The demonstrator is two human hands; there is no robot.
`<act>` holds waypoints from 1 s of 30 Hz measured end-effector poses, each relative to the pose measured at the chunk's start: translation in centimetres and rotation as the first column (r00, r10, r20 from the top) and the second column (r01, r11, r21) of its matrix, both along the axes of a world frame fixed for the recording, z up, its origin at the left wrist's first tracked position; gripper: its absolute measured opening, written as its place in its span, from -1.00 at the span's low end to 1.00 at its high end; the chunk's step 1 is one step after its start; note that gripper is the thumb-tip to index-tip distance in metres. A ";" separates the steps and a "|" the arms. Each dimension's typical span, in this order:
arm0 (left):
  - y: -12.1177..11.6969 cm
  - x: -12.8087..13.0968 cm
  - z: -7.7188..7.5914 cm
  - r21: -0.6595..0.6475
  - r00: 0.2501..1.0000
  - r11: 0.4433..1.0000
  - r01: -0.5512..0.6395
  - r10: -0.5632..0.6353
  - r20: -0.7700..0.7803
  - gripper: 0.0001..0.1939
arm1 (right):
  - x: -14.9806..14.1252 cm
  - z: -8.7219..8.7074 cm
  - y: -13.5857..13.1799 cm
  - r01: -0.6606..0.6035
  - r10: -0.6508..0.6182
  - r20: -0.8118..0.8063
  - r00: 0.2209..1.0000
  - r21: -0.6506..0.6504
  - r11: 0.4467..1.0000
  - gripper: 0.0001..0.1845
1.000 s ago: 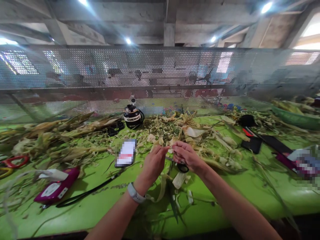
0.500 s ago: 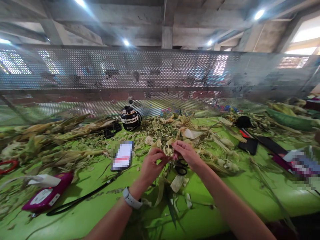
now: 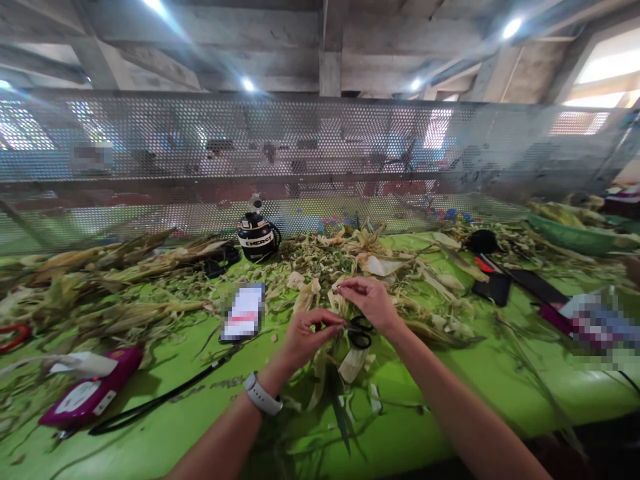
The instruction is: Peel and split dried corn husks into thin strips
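Observation:
Both my hands work above the middle of a bright green table (image 3: pixel 450 413). My left hand (image 3: pixel 306 335), with a white watch on the wrist, is closed in a pinch on the lower end of a pale corn husk strip (image 3: pixel 334 308). My right hand (image 3: pixel 370 303) is a little higher and pinches the strip's upper end. Black-handled scissors (image 3: pixel 358 332) lie on the table just under my right hand. Loose husk pieces (image 3: pixel 354 363) lie below both hands.
Heaps of corn husks (image 3: pixel 110 280) cover the left and back of the table. A phone (image 3: pixel 243 311), a magenta device (image 3: pixel 87 395) with a black strap, a black jug (image 3: pixel 257 237), black tools (image 3: pixel 493 288) at right. A perforated metal screen (image 3: pixel 320 153) closes the far side.
My hands have drawn apart: the left dropped lower and toward me, the right rose slightly, stretching the husk strip between them. The scissors now show under the right hand.

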State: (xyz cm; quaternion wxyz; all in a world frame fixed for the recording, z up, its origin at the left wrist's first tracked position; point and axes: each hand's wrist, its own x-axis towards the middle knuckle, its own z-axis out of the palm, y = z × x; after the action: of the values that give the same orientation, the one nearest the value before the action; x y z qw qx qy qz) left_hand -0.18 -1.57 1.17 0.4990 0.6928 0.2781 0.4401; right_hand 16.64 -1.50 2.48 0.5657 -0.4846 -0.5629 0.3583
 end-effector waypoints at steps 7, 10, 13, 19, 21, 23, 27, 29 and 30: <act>0.6 -0.2 0.2 -0.493 0.996 0.870 -0.007 0.049 0.072 -0.71 | -0.1 -0.1 0.1 -0.010 0.012 -0.080 0.997 0.018 1.000 -0.69; 0.7 -0.3 0.2 -0.613 0.995 0.790 -0.005 0.064 0.074 -0.66 | -0.2 0.2 -0.2 -0.029 0.029 0.002 1.000 0.062 0.998 -0.75; 0.7 -0.4 0.1 -0.651 0.999 0.759 -0.011 0.038 0.028 -0.63 | -0.3 0.6 -0.6 -0.082 0.065 0.138 0.988 0.126 0.989 -0.71; 0.3 -0.5 0.2 -0.649 0.989 0.755 0.094 -0.145 -0.024 -0.57 | -0.1 0.2 -0.5 -0.119 0.079 0.248 0.966 0.154 0.981 -0.74; 0.2 -0.6 0.3 -0.641 0.982 0.754 0.147 -0.191 0.000 -0.58 | -0.1 -0.1 -0.3 -0.113 0.078 0.241 0.968 0.137 0.984 -0.73; 0.1 -0.5 0.4 -0.641 0.976 0.748 0.173 -0.219 0.008 -0.61 | -0.2 -0.4 -0.1 -0.125 0.100 0.221 0.970 0.100 0.987 -0.73; 0.2 -0.4 0.1 -0.601 0.977 0.781 0.171 -0.215 -0.002 -0.64 | -0.9 -1.0 0.1 -0.157 0.145 0.189 0.971 0.047 0.986 -0.69; 0.2 -0.3 -0.1 -0.585 0.978 0.793 0.173 -0.207 0.009 -0.62 | -0.9 -1.0 0.2 -0.147 0.134 0.222 0.966 0.044 0.988 -0.63; 0.3 -0.4 -0.1 -0.582 0.978 0.793 0.178 -0.207 0.017 -0.61 | -0.8 -1.0 0.2 -0.126 0.111 0.257 0.960 0.044 0.991 -0.61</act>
State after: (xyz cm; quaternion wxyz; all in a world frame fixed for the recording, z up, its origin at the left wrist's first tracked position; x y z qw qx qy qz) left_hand -0.54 -1.30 1.09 0.7219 0.5422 0.3388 0.2647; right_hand 15.85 -1.33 1.53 0.4807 -0.4745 -0.6694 0.3093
